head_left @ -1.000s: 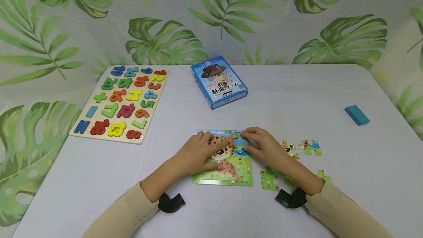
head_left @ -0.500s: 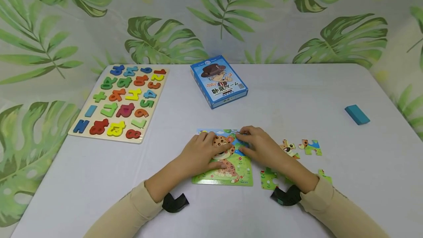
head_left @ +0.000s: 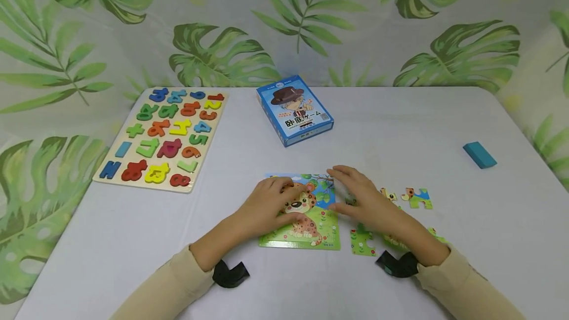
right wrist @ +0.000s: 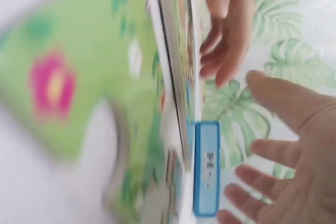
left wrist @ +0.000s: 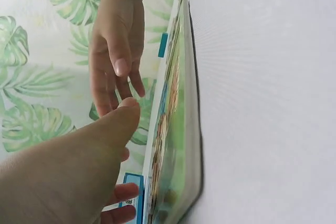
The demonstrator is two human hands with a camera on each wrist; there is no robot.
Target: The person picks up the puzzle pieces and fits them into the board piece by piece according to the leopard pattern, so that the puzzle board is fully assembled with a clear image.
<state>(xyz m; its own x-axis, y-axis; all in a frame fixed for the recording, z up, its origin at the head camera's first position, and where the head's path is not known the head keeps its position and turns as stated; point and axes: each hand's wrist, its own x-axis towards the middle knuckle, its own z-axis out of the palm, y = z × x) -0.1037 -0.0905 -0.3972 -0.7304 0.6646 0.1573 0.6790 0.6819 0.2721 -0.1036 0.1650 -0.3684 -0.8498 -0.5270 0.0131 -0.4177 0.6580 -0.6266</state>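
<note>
A leopard jigsaw puzzle lies in its flat board at the front middle of the table. Over its left part reaches my left hand, fingers loosely bent above the leopard's face and holding nothing. My right hand hovers at the board's right edge, and in the right wrist view its fingers are spread with nothing between them. Loose pieces lie to the right: one with a blue patch, a green flowered one, and others partly hidden under the right forearm.
A blue card-game box lies behind the puzzle. At the left is a wooden number board with coloured numerals. A teal block sits far right. Black bands show at the wrists.
My right hand dipped slightly left over the board's upper right corner, then drew back rightward with fingers more spread, uncovering branch and leaves there. The left hand's fingers lifted a little.
</note>
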